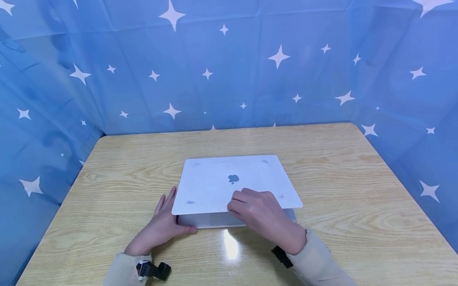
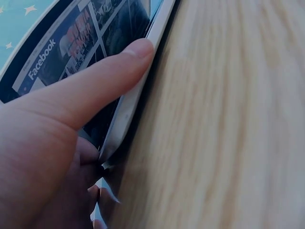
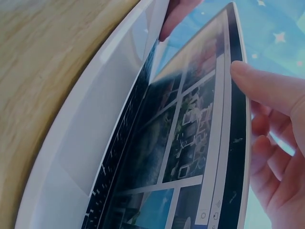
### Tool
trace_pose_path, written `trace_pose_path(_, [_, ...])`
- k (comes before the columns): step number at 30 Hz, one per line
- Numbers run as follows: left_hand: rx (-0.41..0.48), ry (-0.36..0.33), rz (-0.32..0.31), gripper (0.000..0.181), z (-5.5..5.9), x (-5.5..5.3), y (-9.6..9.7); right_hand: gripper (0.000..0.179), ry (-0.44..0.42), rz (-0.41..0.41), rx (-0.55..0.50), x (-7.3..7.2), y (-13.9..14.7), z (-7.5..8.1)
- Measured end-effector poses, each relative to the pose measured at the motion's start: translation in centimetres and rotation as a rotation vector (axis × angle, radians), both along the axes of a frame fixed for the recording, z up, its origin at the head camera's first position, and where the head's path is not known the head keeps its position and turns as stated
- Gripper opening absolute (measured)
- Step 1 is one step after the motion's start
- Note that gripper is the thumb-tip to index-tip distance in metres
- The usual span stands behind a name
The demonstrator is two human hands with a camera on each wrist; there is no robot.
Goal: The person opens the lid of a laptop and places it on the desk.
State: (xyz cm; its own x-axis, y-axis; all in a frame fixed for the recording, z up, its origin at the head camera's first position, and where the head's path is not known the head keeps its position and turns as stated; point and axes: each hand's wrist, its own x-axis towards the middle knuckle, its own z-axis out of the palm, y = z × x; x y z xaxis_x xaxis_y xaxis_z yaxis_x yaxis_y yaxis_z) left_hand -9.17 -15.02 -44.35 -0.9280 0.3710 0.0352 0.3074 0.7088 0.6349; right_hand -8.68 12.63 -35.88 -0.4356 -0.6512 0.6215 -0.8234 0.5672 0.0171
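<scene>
Laptop [image 1: 229, 194] on bench [image 1: 358, 198], at my 12. My left hand [image 1: 162, 226] at its 8 o'clock corner; right hand [image 1: 262, 214] on lid's 5 o'clock edge. Curtain [image 1: 229, 51] beyond, 9 through 3.

A: From my remote station I require the left-side exterior. Report.

B: I read a left sleeve [image 1: 123, 272]: pale beige, plain, ending at the wrist.

A: Fitted hardware?

B: In my head view, one left wrist camera [image 1: 163, 271]: black housing, rounded block at one end, small white patch beside the cuff. Adjacent part: left hand [image 1: 162, 225], bare; the left wrist view shows a short thumbnail.

A: Right side?

B: I log a right sleeve [image 1: 318, 260], matching pale beige, lightly creased. At its cuff: one right wrist camera [image 1: 282, 257], black and blocky; finer markings unreadable at my end. Right hand [image 1: 259, 212]: bare.
</scene>
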Motion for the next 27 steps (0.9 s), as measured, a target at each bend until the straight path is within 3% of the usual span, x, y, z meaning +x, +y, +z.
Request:
trace_pose_path(8, [-0.001,-0.005,-0.004,0.108,-0.1,0.0,-0.1,0.015,-0.025,-0.008,0.017,0.5,-0.1,1.2])
trace_pose_path(17, [-0.011,-0.003,0.005,0.108,-0.1,-0.1,0.0,0.017,0.036,-0.003,-0.047,0.5,-0.4,1.5])
trace_pose_path(27, [-0.017,0.001,0.006,0.107,-0.4,-0.3,-0.1,0.016,0.032,-0.02,-0.087,-0.3,-0.2,-0.6])
